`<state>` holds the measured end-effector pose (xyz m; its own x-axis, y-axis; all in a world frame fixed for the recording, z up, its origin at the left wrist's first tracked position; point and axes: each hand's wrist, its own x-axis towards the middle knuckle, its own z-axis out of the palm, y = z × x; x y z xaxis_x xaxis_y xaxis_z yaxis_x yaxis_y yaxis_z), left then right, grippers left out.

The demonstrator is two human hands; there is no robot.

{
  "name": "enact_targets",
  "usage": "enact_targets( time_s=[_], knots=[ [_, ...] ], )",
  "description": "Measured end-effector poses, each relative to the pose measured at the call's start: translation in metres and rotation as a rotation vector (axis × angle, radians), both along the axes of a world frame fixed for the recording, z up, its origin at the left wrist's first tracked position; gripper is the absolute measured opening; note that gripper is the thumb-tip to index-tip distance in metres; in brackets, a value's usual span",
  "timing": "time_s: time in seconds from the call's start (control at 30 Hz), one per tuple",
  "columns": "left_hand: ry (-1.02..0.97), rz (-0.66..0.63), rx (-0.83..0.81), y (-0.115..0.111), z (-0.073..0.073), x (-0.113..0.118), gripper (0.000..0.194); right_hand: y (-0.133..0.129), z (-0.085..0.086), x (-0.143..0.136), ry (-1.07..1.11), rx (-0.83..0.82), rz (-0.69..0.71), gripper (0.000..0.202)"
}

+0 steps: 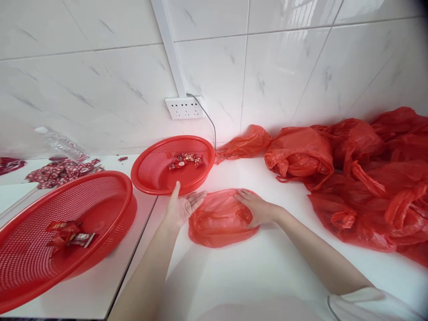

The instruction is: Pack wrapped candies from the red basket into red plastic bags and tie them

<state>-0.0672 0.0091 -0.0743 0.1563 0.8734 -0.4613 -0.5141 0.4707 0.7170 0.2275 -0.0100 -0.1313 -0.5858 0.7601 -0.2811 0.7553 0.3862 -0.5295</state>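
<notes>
A thin red plastic bag lies spread on the white tabletop between my hands. My left hand is open at the bag's left edge, palm turned inward, thumb up and fingertips against or just beside the plastic. On the opposite side, my right hand rests with fingers stretched over the bag's upper right part; its thumb is mostly hidden. Just beyond my left hand stands a red perforated basket with a few small red wrapped packets inside.
At left, a larger red basket holds several wrapped packets. Behind it are a heap of red patterned wrappers and a clear plastic bottle. Red plastic bags pile up at right. A cable runs from the wall socket.
</notes>
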Motion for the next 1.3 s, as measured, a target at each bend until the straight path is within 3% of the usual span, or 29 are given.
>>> enact_targets(
  time_s=[0.1, 0.2, 0.4, 0.5, 0.63, 0.73, 0.8, 0.87, 0.97, 1.1, 1.3],
  knots=[
    [-0.100, 0.151, -0.023, 0.004, 0.003, -0.001, 0.034, 0.000, -0.003, 0.001, 0.014, -0.001, 0.009, 0.119],
    [-0.049, 0.309, -0.009, 0.005, -0.006, 0.001, 0.016, 0.000, -0.008, 0.003, 0.045, 0.012, 0.025, 0.118],
    [0.067, 0.328, 0.125, -0.005, -0.029, 0.017, 0.009, -0.002, -0.005, 0.008, 0.176, 0.019, -0.011, 0.104],
    [0.124, 0.276, 0.156, -0.010, -0.035, 0.020, 0.005, 0.001, 0.013, 0.010, 0.301, 0.129, -0.103, 0.081],
    [0.190, 0.160, 0.203, -0.015, -0.037, 0.021, 0.014, 0.008, 0.053, 0.005, 0.387, 0.481, -0.201, 0.045],
    [0.180, 0.122, 0.196, -0.018, -0.038, 0.023, 0.020, 0.014, 0.079, -0.010, 0.433, 0.612, -0.206, 0.035],
    [0.152, 0.113, 0.173, -0.021, -0.038, 0.026, 0.025, 0.017, 0.085, -0.024, 0.451, 0.632, -0.182, 0.033],
    [0.126, 0.112, 0.188, -0.022, -0.040, 0.029, 0.029, 0.018, 0.081, -0.038, 0.438, 0.626, -0.162, 0.036],
    [0.121, 0.095, 0.243, -0.025, -0.045, 0.036, 0.035, 0.018, 0.061, -0.050, 0.343, 0.608, -0.165, 0.055],
    [0.086, 0.103, 0.205, -0.026, -0.052, 0.043, 0.037, 0.016, 0.036, -0.049, 0.182, 0.545, -0.058, 0.080],
    [0.065, 0.100, 0.213, -0.025, -0.055, 0.045, 0.038, 0.013, 0.028, -0.040, 0.248, 0.602, -0.007, 0.046]
  ],
)
